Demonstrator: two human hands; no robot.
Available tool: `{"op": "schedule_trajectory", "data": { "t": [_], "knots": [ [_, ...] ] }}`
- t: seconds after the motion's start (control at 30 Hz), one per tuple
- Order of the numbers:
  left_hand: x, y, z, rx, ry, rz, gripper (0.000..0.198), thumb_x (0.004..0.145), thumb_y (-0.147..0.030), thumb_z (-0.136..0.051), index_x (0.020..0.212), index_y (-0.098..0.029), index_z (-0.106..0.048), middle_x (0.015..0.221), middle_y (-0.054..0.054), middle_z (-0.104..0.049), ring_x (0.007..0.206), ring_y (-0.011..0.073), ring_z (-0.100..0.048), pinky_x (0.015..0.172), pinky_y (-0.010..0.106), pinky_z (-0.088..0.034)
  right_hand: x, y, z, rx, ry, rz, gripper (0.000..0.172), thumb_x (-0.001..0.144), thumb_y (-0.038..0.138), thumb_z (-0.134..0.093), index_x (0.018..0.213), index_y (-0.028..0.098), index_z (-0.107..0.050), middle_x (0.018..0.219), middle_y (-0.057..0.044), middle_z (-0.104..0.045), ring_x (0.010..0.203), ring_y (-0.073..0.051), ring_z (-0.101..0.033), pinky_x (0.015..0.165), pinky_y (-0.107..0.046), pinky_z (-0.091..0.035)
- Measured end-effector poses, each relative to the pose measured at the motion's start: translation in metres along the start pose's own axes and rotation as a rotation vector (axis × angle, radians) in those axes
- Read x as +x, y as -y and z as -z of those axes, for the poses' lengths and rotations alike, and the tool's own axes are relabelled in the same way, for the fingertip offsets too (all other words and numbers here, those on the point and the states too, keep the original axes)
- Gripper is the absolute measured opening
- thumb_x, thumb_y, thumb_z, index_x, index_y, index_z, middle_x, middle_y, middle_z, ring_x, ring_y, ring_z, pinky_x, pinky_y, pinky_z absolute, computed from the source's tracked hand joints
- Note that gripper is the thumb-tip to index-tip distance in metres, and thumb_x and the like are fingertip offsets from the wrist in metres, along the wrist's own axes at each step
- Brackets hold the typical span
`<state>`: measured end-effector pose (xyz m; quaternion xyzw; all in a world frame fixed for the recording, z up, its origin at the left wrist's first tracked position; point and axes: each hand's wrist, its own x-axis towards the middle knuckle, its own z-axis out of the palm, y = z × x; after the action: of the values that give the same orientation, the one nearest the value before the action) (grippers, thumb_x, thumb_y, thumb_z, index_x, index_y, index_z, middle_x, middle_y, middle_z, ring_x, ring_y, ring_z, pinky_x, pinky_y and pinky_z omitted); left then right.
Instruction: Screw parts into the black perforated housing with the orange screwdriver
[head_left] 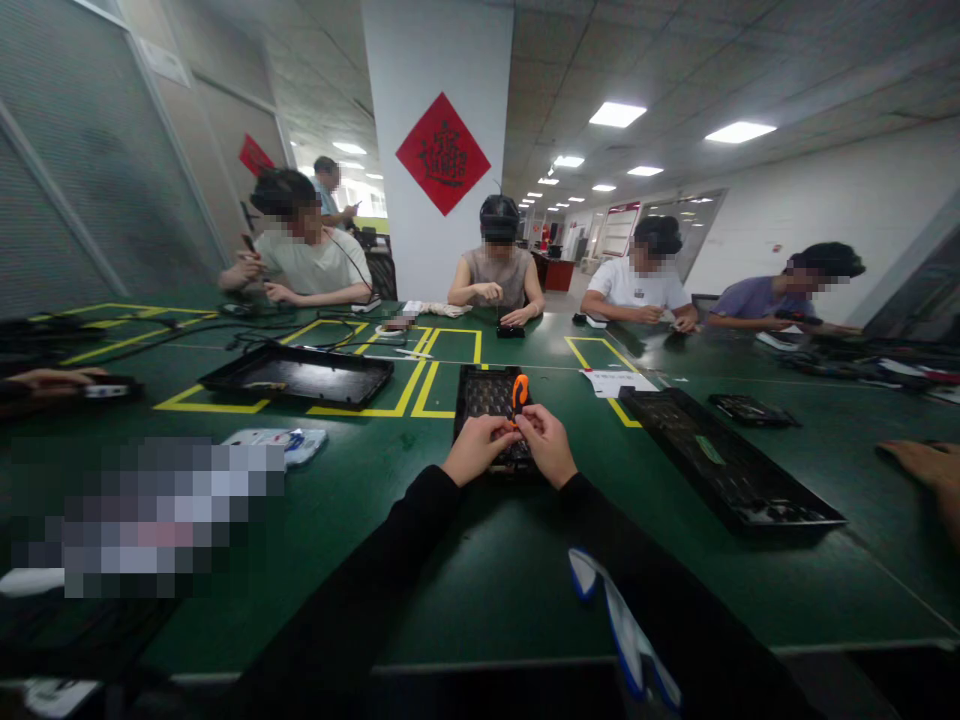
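A black tray [469,385] with a grid of small pockets lies on the green table in front of me. Over its near part, the fingertips of my left hand [476,447] and my right hand [550,445] meet in a pinch. An orange curved piece [520,390], like a hooked handle, stands up just behind the right fingertips, which seem to hold its lower end. Its exact kind is unclear. My left thumb and index finger are closed at the same spot; what they pinch is too small to make out.
A wide black tray [330,375] lies left and a long black tray [735,470] right. A flat black part [752,410], white paper [616,382] and a plastic packet [300,445] are nearby. Blue-edged white strips [626,625] show below my right forearm. Several people sit around the table.
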<state>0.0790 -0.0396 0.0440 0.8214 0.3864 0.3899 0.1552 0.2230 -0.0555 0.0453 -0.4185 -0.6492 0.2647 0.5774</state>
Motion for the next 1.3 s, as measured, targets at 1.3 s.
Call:
{"op": "schedule_trajectory", "data": {
  "t": [1.3],
  "knots": [
    [-0.0014, 0.0034, 0.0032, -0.147, 0.106, 0.005, 0.022, 0.074, -0.032, -0.052, 0.074, -0.013, -0.063, 0.068, 0.001, -0.061, 0.064, 0.0109, -0.053, 0.065, 0.021, -0.039, -0.0037, 0.0, -0.0007, -0.07, 0.052, 0.03, 0.029, 0.076, 0.037, -0.052, 0.095, 0.016, -0.056, 0.07, -0.001, -0.055, 0.058, -0.011, -0.049, 0.054, -0.023, -0.04]
  ]
}}
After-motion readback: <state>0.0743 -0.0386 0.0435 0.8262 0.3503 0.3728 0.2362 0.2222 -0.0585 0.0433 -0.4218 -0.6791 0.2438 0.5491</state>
